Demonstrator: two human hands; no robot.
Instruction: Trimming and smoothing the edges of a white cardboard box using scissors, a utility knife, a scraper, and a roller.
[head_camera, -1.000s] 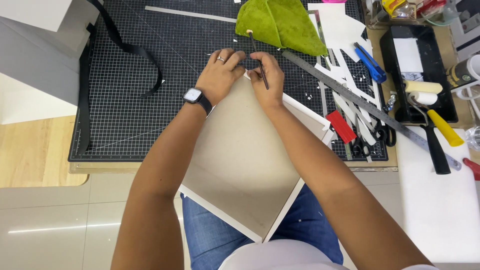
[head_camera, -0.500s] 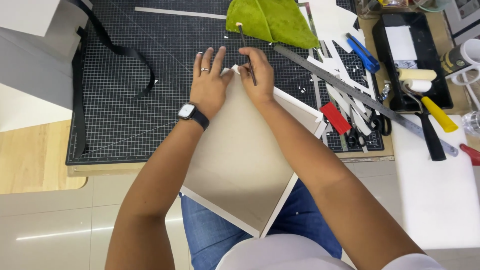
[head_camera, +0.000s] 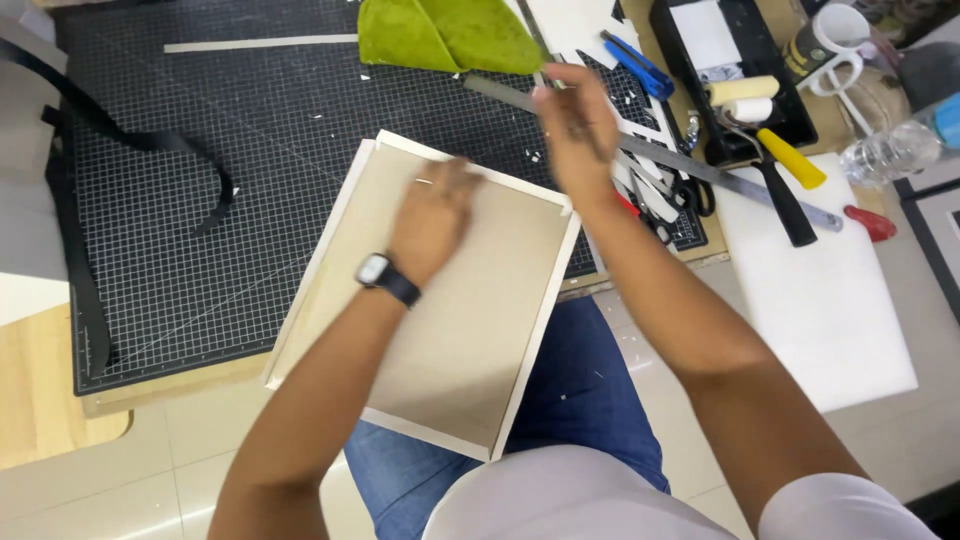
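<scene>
The left hand (head_camera: 432, 215) lies flat and open, palm down, on the pale backing of the shallow framed board (head_camera: 430, 300), pinning it where it rests half on the black gridded cutting mat (head_camera: 200, 200) and half out over the person's lap. The right hand (head_camera: 575, 125) is up beyond the board's far corner, blurred, fingers drawn together over the long steel ruler (head_camera: 700, 170); whether it grips something thin or just the ruler's end cannot be told. Just past the right hand sits a green cloth (head_camera: 445, 35), and further out to its right a tray with a paint roller (head_camera: 745, 100), a yellow-handled tool (head_camera: 790, 158), scissors (head_camera: 690, 195) and a blue utility knife (head_camera: 635, 62). On progress: the board's light edging looks fitted all round, white offcuts litter the mat, so the framing seems largely done, with trimming or finishing at that far corner apparently left.
</scene>
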